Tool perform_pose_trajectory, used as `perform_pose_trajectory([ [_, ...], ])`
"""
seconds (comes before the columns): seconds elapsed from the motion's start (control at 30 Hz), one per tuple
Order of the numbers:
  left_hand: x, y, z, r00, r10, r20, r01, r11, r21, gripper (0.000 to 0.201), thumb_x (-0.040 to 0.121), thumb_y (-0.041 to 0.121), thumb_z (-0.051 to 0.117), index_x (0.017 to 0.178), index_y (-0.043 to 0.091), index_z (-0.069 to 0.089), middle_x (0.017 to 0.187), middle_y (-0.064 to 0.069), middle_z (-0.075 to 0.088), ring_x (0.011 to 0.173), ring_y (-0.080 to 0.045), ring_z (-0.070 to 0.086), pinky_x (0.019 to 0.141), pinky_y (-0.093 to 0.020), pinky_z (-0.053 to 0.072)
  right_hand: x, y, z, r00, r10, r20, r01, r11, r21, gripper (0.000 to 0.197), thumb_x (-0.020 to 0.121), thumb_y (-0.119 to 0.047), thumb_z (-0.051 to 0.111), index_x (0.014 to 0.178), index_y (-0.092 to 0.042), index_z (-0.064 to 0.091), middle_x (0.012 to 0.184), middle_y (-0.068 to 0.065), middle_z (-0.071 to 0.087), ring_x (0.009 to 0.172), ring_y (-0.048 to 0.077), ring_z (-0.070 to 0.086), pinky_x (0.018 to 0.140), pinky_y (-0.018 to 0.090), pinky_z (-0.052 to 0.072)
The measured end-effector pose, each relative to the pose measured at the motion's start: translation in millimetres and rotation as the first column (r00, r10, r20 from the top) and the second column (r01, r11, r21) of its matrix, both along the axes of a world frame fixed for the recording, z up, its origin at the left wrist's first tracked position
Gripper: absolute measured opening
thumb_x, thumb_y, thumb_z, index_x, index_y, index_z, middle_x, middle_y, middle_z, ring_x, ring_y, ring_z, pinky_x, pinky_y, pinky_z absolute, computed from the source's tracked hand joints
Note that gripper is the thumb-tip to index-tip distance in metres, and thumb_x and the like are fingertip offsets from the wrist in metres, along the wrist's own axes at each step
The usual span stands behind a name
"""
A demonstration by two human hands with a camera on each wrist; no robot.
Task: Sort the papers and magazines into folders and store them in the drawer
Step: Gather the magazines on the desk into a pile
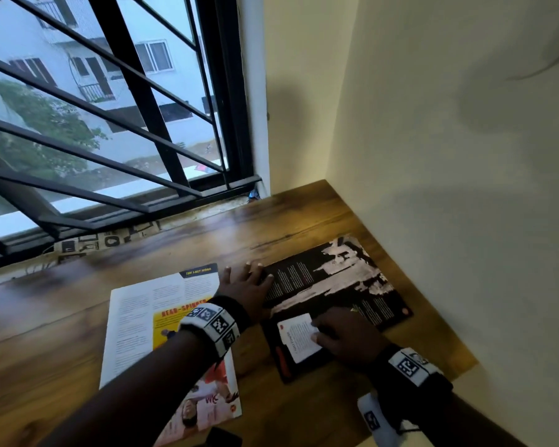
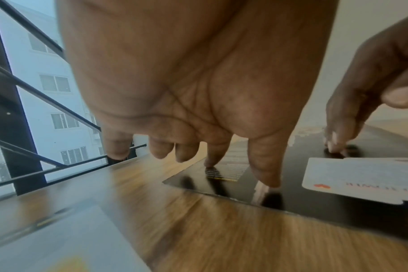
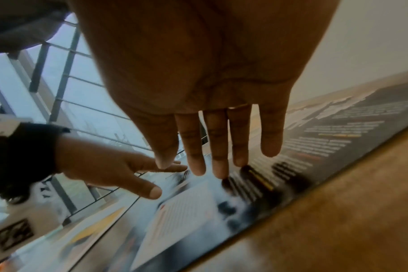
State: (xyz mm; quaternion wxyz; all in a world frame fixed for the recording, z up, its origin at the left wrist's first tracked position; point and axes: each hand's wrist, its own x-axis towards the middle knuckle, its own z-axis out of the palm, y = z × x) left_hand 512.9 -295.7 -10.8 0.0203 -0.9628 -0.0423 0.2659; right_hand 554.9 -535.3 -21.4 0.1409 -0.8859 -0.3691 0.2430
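Observation:
A black magazine (image 1: 336, 282) with white text and a pale picture lies flat on the wooden desk (image 1: 175, 240) near the right wall. My left hand (image 1: 246, 285) rests with straight fingers on its far left corner; in the left wrist view the fingertips (image 2: 266, 176) touch the glossy black magazine (image 2: 314, 208). My right hand (image 1: 339, 333) lies flat on the near part, fingers stretched over the page (image 3: 291, 165) beside a white printed box (image 1: 299, 337). A second magazine (image 1: 162, 317), white with a yellow panel, lies to the left under my left forearm.
A barred window (image 1: 110, 124) runs along the desk's far edge, with a patterned strip (image 1: 107, 241) on the sill. A cream wall (image 1: 449, 188) closes the right side. A dark object (image 1: 223, 438) peeks in at the bottom edge. Bare wood lies at far left.

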Motion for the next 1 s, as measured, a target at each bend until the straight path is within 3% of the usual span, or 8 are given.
perform_pose_trajectory([
  [0.1, -8, 0, 7, 0.994, 0.034, 0.102, -0.036, 0.999, 0.022, 0.081, 0.094, 0.059, 0.044, 0.157, 0.023, 0.008, 0.166, -0.007, -0.001, 0.152, -0.03, -0.005, 0.118, -0.062, -0.001, 19, 6, 7, 0.998, 0.022, 0.06, -0.026, 0.997, 0.068, 0.037, 0.092, -0.04, 0.055, 0.125, -0.022, 0.06, 0.125, 0.0, 0.062, 0.114, 0.012, 0.054, 0.095, 0.026, 0.044],
  [0.33, -53, -56, 15, 0.981, -0.033, 0.191, 0.054, 0.993, -0.106, 0.063, 0.094, 0.064, 0.037, 0.145, 0.026, 0.039, 0.159, -0.004, 0.03, 0.15, -0.029, 0.017, 0.103, -0.073, -0.023, 26, 22, -20, 0.991, -0.008, 0.132, 0.055, 0.933, -0.355, 0.072, 0.092, -0.055, 0.044, 0.151, -0.024, 0.018, 0.162, 0.007, 0.008, 0.146, 0.037, 0.014, 0.112, 0.052, 0.03],
  [0.43, -57, -66, 9, 0.987, 0.0, 0.163, 0.026, 0.987, -0.16, 0.063, 0.095, 0.064, 0.033, 0.144, 0.024, 0.039, 0.153, -0.004, 0.039, 0.145, -0.028, 0.03, 0.104, -0.065, -0.026, 14, 41, -21, 0.984, -0.11, 0.141, 0.152, 0.928, -0.339, 0.065, 0.092, -0.055, 0.043, 0.145, -0.019, 0.031, 0.155, 0.014, 0.025, 0.135, 0.037, 0.036, 0.103, 0.047, 0.041],
  [0.53, -50, -56, -4, 0.982, 0.056, 0.179, -0.031, 0.989, -0.143, 0.065, 0.093, 0.067, 0.034, 0.141, 0.024, 0.04, 0.153, -0.006, 0.039, 0.14, -0.029, 0.038, 0.113, -0.067, -0.013, 16, 53, -8, 0.981, -0.094, 0.171, 0.127, 0.972, -0.197, 0.037, 0.093, -0.049, 0.043, 0.109, -0.019, 0.058, 0.116, 0.009, 0.062, 0.104, 0.027, 0.061, 0.083, 0.036, 0.048],
  [0.6, -43, -45, -10, 0.983, 0.078, 0.166, -0.06, 0.992, -0.111, 0.069, 0.092, 0.068, 0.035, 0.145, 0.024, 0.035, 0.157, -0.009, 0.033, 0.142, -0.032, 0.034, 0.113, -0.068, -0.007, 30, 53, 0, 0.972, -0.16, 0.174, 0.173, 0.983, -0.065, 0.033, 0.091, -0.048, 0.048, 0.098, -0.019, 0.063, 0.1, 0.006, 0.069, 0.096, 0.026, 0.064, 0.078, 0.035, 0.049],
  [0.7, -34, -35, -11, 0.982, 0.146, 0.122, -0.138, 0.988, -0.071, 0.077, 0.09, 0.071, 0.034, 0.152, 0.028, 0.02, 0.161, -0.018, 0.019, 0.145, -0.044, 0.021, 0.112, -0.069, -0.008, 71, 46, 1, 0.94, -0.268, 0.212, 0.268, 0.963, 0.031, 0.038, 0.083, -0.051, 0.057, 0.102, -0.019, 0.062, 0.104, 0.008, 0.067, 0.098, 0.029, 0.063, 0.081, 0.038, 0.052],
  [0.83, -27, -33, -12, 0.976, 0.203, 0.082, -0.197, 0.977, -0.075, 0.085, 0.086, 0.078, 0.033, 0.154, 0.031, 0.012, 0.162, -0.02, 0.011, 0.145, -0.05, 0.016, 0.109, -0.072, -0.01, 113, 31, -10, 0.915, -0.32, 0.247, 0.359, 0.924, -0.132, 0.077, 0.069, -0.065, 0.066, 0.126, -0.018, 0.048, 0.133, 0.015, 0.049, 0.12, 0.034, 0.05, 0.095, 0.043, 0.046],
  [1.0, -22, -37, -14, 0.972, 0.23, 0.047, -0.225, 0.97, -0.087, 0.102, 0.078, 0.08, 0.048, 0.154, 0.023, 0.011, 0.161, -0.025, 0.005, 0.144, -0.054, 0.01, 0.11, -0.072, -0.012, 124, 26, -21, 0.916, -0.315, 0.247, 0.359, 0.919, -0.161, 0.088, 0.06, -0.07, 0.071, 0.125, -0.018, 0.044, 0.131, 0.014, 0.05, 0.118, 0.034, 0.05, 0.091, 0.043, 0.048],
])
